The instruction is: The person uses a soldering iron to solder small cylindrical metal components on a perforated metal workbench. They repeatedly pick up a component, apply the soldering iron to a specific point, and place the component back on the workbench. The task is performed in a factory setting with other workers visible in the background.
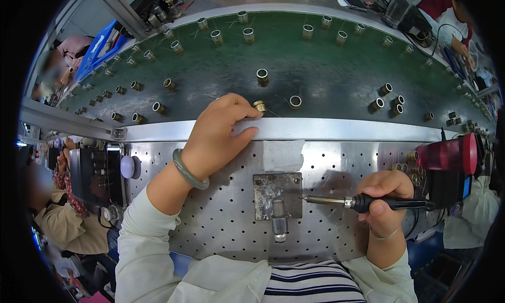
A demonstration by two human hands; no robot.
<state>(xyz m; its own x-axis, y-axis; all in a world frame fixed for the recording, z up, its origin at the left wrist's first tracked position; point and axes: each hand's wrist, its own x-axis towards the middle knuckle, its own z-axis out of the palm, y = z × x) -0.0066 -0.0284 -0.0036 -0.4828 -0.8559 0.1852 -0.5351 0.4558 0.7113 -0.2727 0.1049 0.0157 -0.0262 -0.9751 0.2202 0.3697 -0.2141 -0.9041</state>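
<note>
Head view: left hand (pixel 213 137) pinches a small brass ring (pixel 259 106), light, rigid, likely slippery; hold its rim. Right hand (pixel 383 195) is clamped on the soldering iron (pixel 368 202) handle.

Small brass ring part (pixel 259 106) on the green belt's near edge; soldering iron (pixel 363 202) lies level — tip seemingly unlit.

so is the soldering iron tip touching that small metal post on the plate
Apart. The head view shows the soldering iron, held in the right hand, with its tip ending just right of the metal post on the square plate; a sliver of plate shows between them.
</note>
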